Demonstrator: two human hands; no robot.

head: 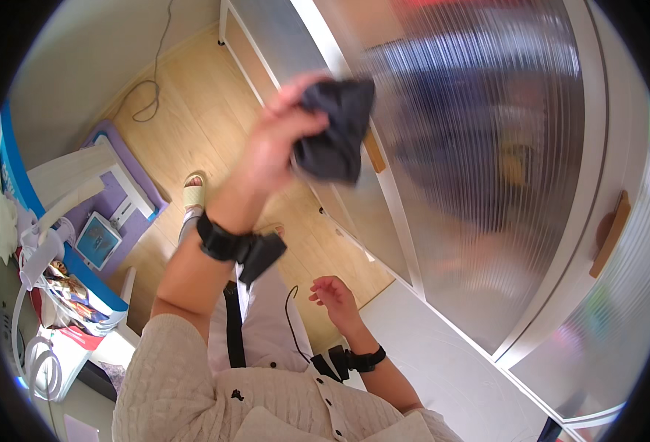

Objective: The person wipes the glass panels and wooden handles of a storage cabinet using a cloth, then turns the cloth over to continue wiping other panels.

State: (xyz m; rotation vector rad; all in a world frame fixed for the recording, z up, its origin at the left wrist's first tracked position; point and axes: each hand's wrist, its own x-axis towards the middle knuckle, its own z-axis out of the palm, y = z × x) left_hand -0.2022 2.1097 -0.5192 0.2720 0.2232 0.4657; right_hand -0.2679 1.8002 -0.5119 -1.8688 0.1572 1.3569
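My left hand [270,138] is raised in front of a cabinet door and grips a folded or bunched piece of black fabric [336,132]. The hand is slightly blurred. Lower down and nearer my body is my right hand [333,301], with fingers loosely curled and nothing visible in it. Both wrists wear black straps with small black devices. The ribbed translucent cabinet door [468,166] shows blurred dark and coloured contents behind it.
A wooden handle [611,235] sits on the neighbouring door. At left, a purple mat [143,166] lies on the wood floor [192,99], near a white-and-blue unit holding assorted items. A cable [156,83] trails along the wall. A white panel or surface [435,348] lies at right.
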